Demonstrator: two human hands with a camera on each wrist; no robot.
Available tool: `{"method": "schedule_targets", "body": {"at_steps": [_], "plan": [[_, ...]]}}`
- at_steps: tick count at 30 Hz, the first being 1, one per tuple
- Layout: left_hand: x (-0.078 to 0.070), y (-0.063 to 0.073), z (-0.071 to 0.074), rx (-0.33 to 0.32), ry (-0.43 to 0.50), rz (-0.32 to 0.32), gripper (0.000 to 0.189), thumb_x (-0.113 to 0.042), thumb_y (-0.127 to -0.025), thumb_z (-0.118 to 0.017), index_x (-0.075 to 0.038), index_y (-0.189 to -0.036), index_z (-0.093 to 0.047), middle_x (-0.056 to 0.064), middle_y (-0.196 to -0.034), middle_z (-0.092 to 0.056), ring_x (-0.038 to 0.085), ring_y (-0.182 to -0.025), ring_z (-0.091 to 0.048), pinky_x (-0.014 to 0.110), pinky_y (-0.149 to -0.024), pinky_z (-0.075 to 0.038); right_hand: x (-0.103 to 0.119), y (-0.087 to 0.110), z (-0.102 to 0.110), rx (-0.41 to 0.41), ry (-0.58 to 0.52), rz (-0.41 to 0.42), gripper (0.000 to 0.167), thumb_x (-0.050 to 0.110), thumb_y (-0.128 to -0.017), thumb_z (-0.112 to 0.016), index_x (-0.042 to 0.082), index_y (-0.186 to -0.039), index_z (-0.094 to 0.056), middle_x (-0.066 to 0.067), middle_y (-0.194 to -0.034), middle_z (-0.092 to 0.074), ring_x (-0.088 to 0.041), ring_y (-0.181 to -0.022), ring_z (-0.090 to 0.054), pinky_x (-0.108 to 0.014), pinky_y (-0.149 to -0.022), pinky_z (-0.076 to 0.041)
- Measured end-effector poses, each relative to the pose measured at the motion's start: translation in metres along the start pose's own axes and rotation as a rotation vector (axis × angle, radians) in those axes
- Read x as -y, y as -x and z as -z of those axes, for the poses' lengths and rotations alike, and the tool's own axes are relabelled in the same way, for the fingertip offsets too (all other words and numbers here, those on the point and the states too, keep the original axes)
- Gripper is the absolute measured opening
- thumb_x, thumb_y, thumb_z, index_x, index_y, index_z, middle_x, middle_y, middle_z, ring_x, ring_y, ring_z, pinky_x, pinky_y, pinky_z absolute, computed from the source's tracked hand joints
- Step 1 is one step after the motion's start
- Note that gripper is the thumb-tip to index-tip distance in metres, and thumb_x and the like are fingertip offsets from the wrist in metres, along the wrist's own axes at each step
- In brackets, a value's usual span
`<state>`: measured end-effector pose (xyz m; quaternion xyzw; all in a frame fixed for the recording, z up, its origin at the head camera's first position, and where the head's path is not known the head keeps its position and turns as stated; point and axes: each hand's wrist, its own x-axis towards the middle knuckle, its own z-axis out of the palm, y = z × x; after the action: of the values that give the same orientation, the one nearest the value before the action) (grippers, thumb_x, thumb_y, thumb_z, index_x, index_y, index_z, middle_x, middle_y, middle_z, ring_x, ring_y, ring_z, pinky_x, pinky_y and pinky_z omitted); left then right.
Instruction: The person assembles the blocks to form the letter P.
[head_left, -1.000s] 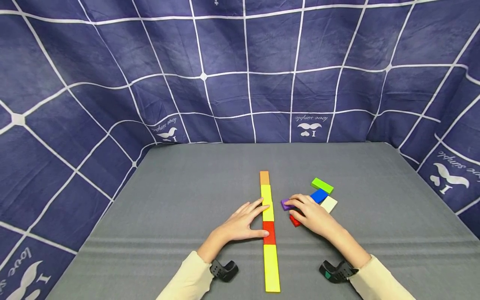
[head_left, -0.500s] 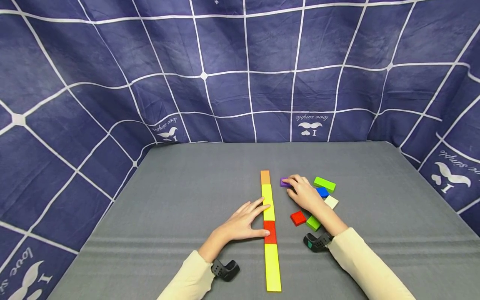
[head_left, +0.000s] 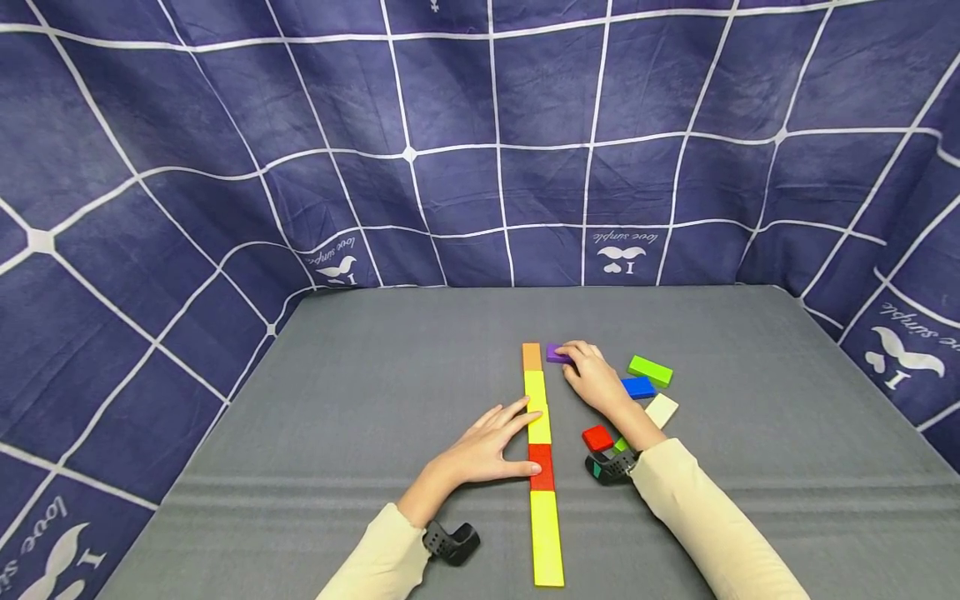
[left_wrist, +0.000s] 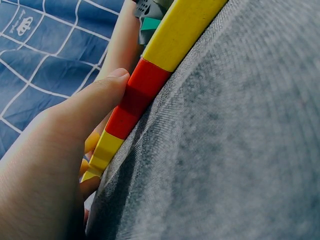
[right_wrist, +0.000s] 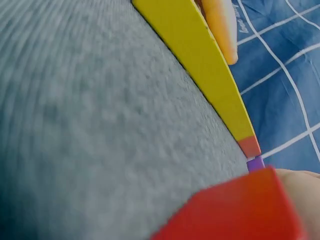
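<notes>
My right hand (head_left: 596,385) pinches a small purple block (head_left: 553,353) at the far end of a straight row of blocks. A narrow gap shows between it and the orange block (head_left: 532,357) in the head view. Nearer along the row come yellow blocks (head_left: 536,385), a red block (head_left: 542,475) and a long yellow block (head_left: 547,537). My left hand (head_left: 480,454) lies spread along the row's left side. Its fingertips touch the yellow part, and its thumb (left_wrist: 107,92) rests against the red block. The right fingers partly cover the purple block.
Right of the row lie a loose red block (head_left: 597,437), a blue block (head_left: 639,387), a cream block (head_left: 662,411) and a green block (head_left: 650,371). Another green block (head_left: 621,445) is mostly under the right wrist. A blue checked curtain (head_left: 540,187) borders the grey table (head_left: 397,350).
My right hand has slid the purple block away from me, then left toward the row's far end. The blue block has turned slightly. The left hand stays in place.
</notes>
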<state>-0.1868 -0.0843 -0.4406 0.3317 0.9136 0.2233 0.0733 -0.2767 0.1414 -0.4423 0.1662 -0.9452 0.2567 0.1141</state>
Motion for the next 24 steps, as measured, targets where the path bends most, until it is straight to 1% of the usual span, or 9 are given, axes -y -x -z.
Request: {"method": "schedule_targets", "body": {"at_steps": [5,12,17,24], "plan": [[-0.0004,0.0009,-0.0016,0.003,0.008,0.002,0.072,-0.057,-0.08,-0.055,-0.032,-0.142,-0.028,-0.005,-0.153,-0.017,0.017,-0.14,-0.019,0.039,-0.116,-0.015,0.0031,-0.0015,-0.0026,0.042,0.006,-0.007,0.032,0.015,-0.09,-0.052,0.009,-0.121,-0.056,-0.011,-0.126,-0.05,-0.03,-0.121,-0.041,-0.054,-0.095,-0.041],[-0.0006,0.0008,-0.0001,0.01,0.021,0.011,0.071,-0.056,-0.08,-0.055,-0.032,-0.142,-0.028,-0.005,-0.153,-0.017,0.017,-0.14,-0.019,0.04,-0.115,-0.015,0.0026,-0.004,-0.0034,0.07,0.004,0.006,0.036,0.016,-0.089,-0.053,0.009,-0.125,-0.053,-0.013,-0.131,-0.048,-0.032,-0.125,-0.039,-0.055,-0.097,-0.039],[-0.0005,0.0005,0.001,0.015,0.018,0.012,0.071,-0.056,-0.08,-0.055,-0.031,-0.142,-0.028,-0.005,-0.153,-0.017,0.016,-0.14,-0.019,0.04,-0.116,-0.014,0.0019,-0.006,-0.0036,0.084,-0.003,0.007,0.039,0.017,-0.089,-0.052,0.01,-0.127,-0.051,-0.012,-0.134,-0.046,-0.03,-0.127,-0.038,-0.055,-0.099,-0.038],[-0.0002,0.0006,0.0017,0.008,0.016,0.012,0.072,-0.057,-0.08,-0.055,-0.031,-0.142,-0.028,-0.004,-0.153,-0.017,0.016,-0.14,-0.019,0.039,-0.116,-0.014,0.0021,-0.0057,-0.0024,0.106,0.004,0.012,0.04,0.018,-0.089,-0.052,0.012,-0.128,-0.05,-0.011,-0.136,-0.045,-0.03,-0.128,-0.037,-0.059,-0.096,-0.038]]}}
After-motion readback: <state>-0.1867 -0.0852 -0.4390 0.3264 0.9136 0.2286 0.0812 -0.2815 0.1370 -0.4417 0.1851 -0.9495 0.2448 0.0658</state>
